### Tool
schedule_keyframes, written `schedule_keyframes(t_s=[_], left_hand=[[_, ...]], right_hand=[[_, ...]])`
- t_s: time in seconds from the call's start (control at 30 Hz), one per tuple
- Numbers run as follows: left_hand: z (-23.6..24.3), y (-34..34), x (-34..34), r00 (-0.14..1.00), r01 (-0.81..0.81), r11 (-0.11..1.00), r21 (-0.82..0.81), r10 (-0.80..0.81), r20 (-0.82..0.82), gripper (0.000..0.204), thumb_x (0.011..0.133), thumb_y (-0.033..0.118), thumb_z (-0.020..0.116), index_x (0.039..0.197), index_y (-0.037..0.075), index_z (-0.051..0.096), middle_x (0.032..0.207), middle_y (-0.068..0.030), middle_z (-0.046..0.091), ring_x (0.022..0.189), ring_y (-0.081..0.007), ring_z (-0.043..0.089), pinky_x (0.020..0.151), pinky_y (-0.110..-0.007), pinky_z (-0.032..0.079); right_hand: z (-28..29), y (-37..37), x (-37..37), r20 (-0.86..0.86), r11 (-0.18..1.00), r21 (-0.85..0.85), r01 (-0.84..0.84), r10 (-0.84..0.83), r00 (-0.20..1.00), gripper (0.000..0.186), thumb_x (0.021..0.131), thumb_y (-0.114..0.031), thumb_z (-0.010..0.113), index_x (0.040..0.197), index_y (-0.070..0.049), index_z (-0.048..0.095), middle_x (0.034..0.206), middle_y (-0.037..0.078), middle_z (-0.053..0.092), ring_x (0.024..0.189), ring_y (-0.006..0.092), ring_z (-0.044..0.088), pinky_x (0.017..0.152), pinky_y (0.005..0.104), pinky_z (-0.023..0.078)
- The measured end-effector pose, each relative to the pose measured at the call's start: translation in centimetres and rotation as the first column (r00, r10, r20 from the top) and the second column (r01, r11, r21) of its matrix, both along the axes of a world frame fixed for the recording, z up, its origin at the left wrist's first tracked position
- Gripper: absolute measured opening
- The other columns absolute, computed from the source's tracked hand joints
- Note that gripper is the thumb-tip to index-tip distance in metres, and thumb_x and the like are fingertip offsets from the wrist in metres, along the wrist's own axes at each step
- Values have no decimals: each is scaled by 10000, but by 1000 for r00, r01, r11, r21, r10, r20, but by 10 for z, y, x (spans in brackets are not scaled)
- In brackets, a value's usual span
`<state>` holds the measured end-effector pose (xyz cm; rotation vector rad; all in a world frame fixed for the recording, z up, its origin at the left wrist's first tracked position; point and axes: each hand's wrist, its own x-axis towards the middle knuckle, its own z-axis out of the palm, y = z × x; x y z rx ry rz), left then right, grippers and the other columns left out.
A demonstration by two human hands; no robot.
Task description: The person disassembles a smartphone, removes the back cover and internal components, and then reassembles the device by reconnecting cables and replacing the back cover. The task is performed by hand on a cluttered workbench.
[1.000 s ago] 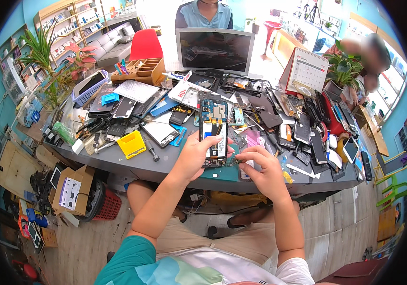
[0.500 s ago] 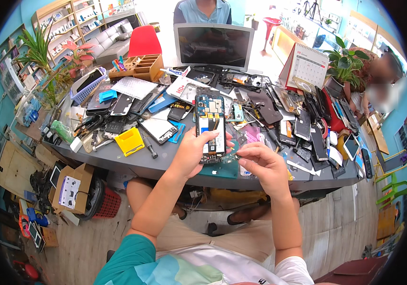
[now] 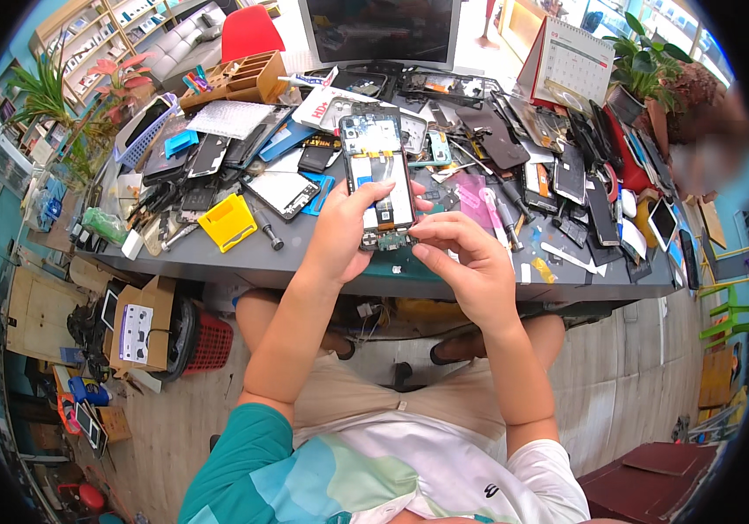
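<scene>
My right hand moved in left: fingertips now up against the phone's lower end, were off its lower right side before. Small green board now shows across that end. Phone's upper half catches more glare. View dipped, so monitor top got cut off and the person beyond the worktop's far edge left frame. Blurred person past the right edge sits lower in view.
</scene>
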<state>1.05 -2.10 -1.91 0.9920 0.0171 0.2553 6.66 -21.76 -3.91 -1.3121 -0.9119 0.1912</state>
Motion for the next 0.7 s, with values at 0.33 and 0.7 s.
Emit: schedule_keyframes(t_s=[0.33, 0.7], left_hand=[[0, 2, -1, 1000, -3, 1000, -7, 3, 25, 396, 1061, 137, 581, 1392, -80, 596, 1244, -222, 746, 1148, -335, 769, 993, -476, 652], [-3, 3, -1, 994, 41, 999, 25, -43, 100, 536, 911, 27, 614, 1425, -111, 549, 1326, -262, 700, 1280, -420, 704, 1116, -528, 587]], right_hand=[[-1, 6, -2, 148, 992, -33, 124, -118, 982, 234, 937, 3, 809, 1170, -15, 812, 1144, 96, 757, 965, 167, 723, 850, 310, 577], [2, 1, 2, 248, 979, -35, 200, -185, 951, 210, 940, -10, 811, 1149, -31, 826, 1148, 99, 766, 968, 187, 740, 829, 310, 588]])
